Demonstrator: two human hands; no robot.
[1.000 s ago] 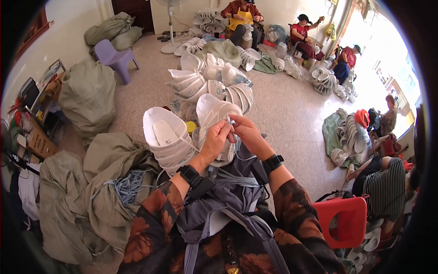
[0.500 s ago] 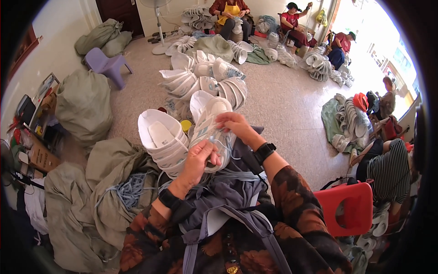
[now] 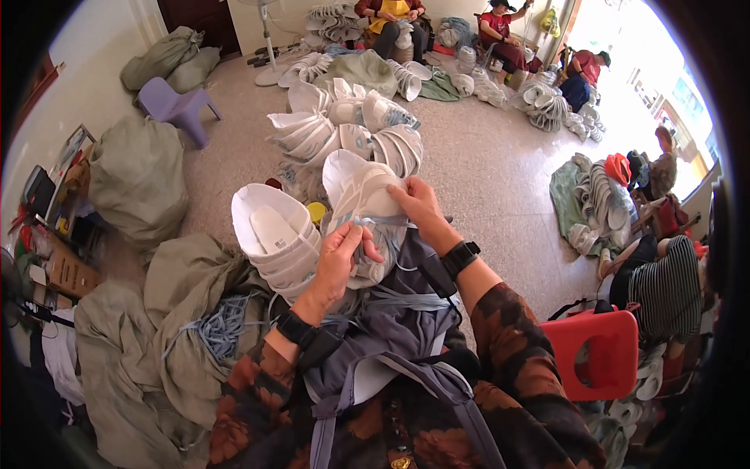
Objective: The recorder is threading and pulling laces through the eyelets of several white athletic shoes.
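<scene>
Above the grey-purple cloth (image 3: pixel 351 352) on the lap, the left hand (image 3: pixel 336 254) clamps thumb and forefinger on a pale blue shoelace (image 3: pixel 383 221) at a white sneaker upper (image 3: pixel 373 187), while the right hand (image 3: pixel 424 208) lays its thumb on that upper, its other fingers too hidden to read. Just left stands a stack of white uppers (image 3: pixel 273 230); beyond lie more stacks (image 3: pixel 351 139), then a purple plastic chair (image 3: pixel 173 107) and a seated co-worker (image 3: pixel 388 14) in a yellow apron.

Pale floor (image 3: pixel 484 211) spread before me
I saw a purple chair (image 3: pixel 175 108) upper left, a red chair (image 3: pixel 621 356) lower right, daylight (image 3: pixel 641 59) upper right.
</scene>
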